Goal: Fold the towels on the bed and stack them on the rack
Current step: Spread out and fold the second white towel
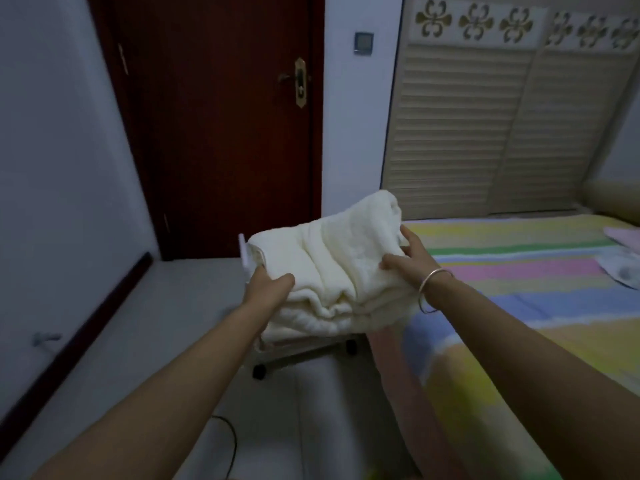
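The room is dim and a bit blue, with soft shadows. Everything looks a little blurry. Straight lines bend near the edges. The white towel (332,268) between the hands looks brightest.

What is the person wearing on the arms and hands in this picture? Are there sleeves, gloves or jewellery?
Both forearms are bare: no sleeves reach into view, and neither hand wears a glove. The right hand has thin silver-coloured bangles around the wrist. The left hand and its wrist show no jewellery or watch. No rings can be made out; the picture is slightly blurred.
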### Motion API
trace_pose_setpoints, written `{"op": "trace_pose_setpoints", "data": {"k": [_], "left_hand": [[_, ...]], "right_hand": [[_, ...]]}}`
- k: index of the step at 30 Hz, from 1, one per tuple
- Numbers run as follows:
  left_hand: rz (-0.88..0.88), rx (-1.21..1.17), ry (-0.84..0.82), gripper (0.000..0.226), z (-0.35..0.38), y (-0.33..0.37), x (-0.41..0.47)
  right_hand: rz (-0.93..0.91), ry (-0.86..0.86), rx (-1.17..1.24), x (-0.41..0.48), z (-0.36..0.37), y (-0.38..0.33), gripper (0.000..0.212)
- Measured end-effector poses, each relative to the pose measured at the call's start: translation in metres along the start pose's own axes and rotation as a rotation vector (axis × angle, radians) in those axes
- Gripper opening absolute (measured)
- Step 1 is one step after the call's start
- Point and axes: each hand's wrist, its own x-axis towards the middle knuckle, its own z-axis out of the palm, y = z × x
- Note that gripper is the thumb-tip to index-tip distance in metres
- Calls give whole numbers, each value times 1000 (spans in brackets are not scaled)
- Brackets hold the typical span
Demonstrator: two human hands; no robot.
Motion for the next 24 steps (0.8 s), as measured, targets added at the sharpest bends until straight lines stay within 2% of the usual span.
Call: {"op": "trace_pose_setpoints", "data": {"k": [5, 10, 14, 18, 21, 22, 24], "left_hand": [[14, 31, 74, 95, 7, -9, 97], [109, 138, 225, 88, 16, -26, 217], [204, 241, 221, 74, 32, -53, 284], [209, 347, 141, 54, 61, -98, 328], [22, 484, 103, 57, 74, -136, 342], [-39, 532, 98, 58, 71, -145, 346], [-95, 591, 96, 57, 66, -159, 352]], "right_hand": [[-59, -78, -81, 108, 38, -3, 86], [-111, -16, -71, 242, 94, 10, 57], [-116, 26, -145, 311, 125, 54, 49], [-68, 9, -302, 358, 143, 122, 52], [-54, -60, -481, 372, 150, 156, 50], [-45, -69, -509, 372, 153, 162, 53], [-16, -103, -569, 370, 160, 174, 80]]}}
